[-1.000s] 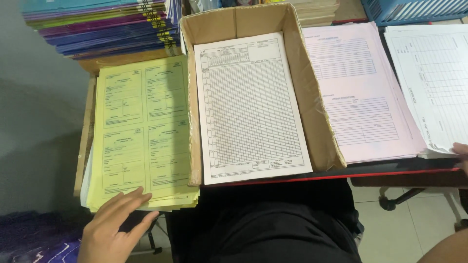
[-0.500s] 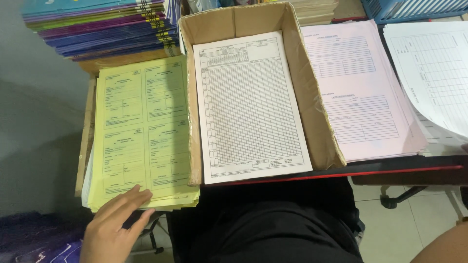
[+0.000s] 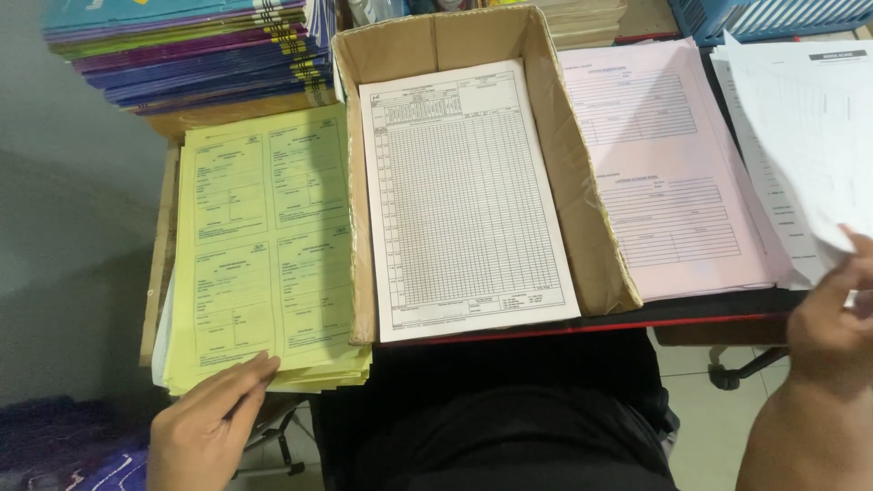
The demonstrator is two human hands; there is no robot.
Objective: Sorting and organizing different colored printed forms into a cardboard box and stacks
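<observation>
**Two hands on two paper stacks — yellow held down, white lifted**

Left hand (image 3: pixel 205 427) lay flat at the near corner of the yellow form stack (image 3: pixel 264 245), fingers (image 3: pixel 241 382) close together and extended, tips resting on the top sheet's bottom edge. No pinch there — just pressing or feeling for the edge. Wrist came in low from below the table edge (image 3: pixel 582 325).

Right hand (image 3: pixel 832 314) sat at the far right, fingers curled, pinching the near edge of a white printed sheet (image 3: pixel 800 127). Sheet was raised and tilted off the white stack (image 3: pixel 782 232) beneath it. Thumb side partly hidden behind the paper; exact grip depth not readable.

Layout, left to right: yellow stack, cardboard box (image 3: pixel 582 200) holding white grid forms (image 3: pixel 464 195), pink form stack (image 3: pixel 664 173) just beside the box, then the white stack. Coloured booklets (image 3: pixel 191 50) piled behind the yellow forms.

Judged best handling:
- Kept the pinch to one sheet only; thin paper tends to drag a second one along.
- Lifted by the edge, not the middle, to avoid creasing.
- Held the left fingertips down on the yellow stack so its overhanging corner could not slide off the table.
- Squared each sheet before laying it down.
</observation>
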